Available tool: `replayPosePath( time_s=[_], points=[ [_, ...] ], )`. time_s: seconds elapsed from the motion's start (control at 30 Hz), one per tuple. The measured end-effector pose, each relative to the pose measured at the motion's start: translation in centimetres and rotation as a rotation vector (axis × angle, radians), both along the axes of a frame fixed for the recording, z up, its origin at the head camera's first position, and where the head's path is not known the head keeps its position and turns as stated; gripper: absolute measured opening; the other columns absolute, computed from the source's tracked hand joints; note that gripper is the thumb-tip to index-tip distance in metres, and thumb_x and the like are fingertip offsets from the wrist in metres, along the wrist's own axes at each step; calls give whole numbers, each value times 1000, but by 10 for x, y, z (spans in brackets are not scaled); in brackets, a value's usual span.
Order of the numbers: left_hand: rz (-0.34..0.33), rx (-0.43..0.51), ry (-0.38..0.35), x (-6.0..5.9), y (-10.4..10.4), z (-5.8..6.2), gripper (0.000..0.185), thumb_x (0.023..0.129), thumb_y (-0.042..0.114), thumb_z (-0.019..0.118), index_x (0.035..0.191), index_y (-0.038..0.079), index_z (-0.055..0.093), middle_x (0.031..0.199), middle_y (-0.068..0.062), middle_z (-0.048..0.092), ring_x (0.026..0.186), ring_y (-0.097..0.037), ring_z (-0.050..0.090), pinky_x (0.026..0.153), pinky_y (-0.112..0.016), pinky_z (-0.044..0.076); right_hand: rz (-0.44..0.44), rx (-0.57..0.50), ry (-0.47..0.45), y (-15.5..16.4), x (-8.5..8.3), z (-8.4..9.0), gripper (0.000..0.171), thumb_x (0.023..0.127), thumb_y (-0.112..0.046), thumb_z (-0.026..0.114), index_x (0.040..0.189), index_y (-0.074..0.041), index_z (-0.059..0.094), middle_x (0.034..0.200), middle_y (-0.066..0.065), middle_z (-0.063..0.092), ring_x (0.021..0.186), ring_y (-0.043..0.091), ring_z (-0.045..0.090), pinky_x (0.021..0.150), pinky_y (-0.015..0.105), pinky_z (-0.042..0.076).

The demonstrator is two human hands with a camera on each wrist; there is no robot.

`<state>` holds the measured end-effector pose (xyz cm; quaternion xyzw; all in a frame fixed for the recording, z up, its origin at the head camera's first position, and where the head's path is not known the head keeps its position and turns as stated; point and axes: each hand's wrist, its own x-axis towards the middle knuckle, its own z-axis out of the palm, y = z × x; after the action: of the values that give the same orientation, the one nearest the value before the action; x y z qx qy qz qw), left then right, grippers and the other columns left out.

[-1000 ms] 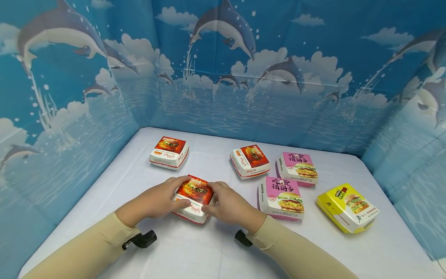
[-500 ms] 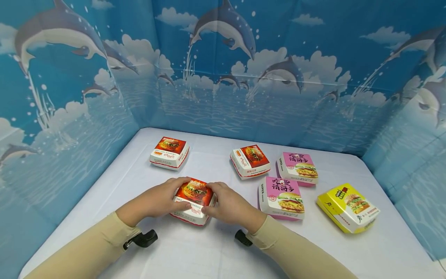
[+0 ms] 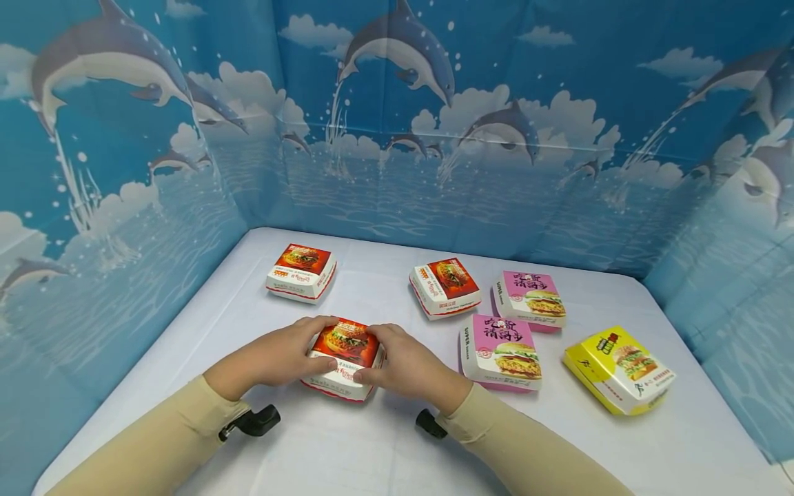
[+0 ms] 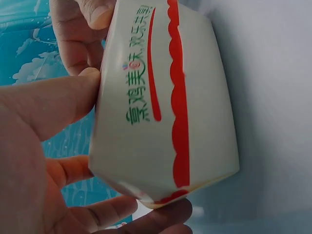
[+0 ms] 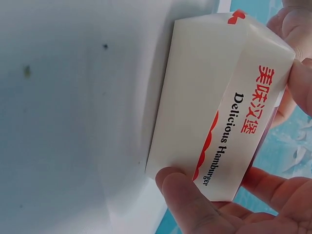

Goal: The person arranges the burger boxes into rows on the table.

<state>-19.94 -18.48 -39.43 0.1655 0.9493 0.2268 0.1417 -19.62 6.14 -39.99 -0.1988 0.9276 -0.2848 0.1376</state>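
Gripping the red burger box (image 3: 344,355) from both sides, my left hand (image 3: 280,357) and right hand (image 3: 404,365) each curl fingers and thumb round it. I note the box sits near the front middle of the white table (image 3: 347,455), whether resting or just raised I cannot tell. Behind it lie two more red boxes (image 3: 302,271), two pink boxes (image 3: 502,350), and a yellow box (image 3: 619,369) at the right.

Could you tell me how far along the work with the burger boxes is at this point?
Nothing looks finished: all six boxes lie singly on the table. In hand: the left hand and right hand grip the near red box. Untouched: two red boxes, two pink boxes, one yellow box.
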Motion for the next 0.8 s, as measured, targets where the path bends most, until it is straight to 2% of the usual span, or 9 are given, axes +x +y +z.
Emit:
replayPosePath(
  time_s=[0.13,0.43,0.8],
  points=[
    [-4,25,-12,-2,-2,-1,80,94,53,75,158,20,42,155,-11,52,132,-26,57,112,-59,48,9,-13,-8,1,0,0,87,87,-43,87,156,-8,47,158,11,51,137,26,55,116,48,48],
    [17,92,-39,-6,-3,-8,79,90,51,80,153,20,44,146,-8,59,121,-22,60,107,-55,50,18,-26,-15,1,1,0,86,87,-39,87,156,-8,46,159,12,48,142,28,52,118,49,46],
    [17,81,-19,-7,-4,-10,76,90,53,80,150,21,46,145,-7,61,119,-20,60,104,-53,51,25,-26,-11,0,-1,-1,85,87,-38,87,156,-8,47,158,10,50,141,26,53,119,48,45]
  ],
)
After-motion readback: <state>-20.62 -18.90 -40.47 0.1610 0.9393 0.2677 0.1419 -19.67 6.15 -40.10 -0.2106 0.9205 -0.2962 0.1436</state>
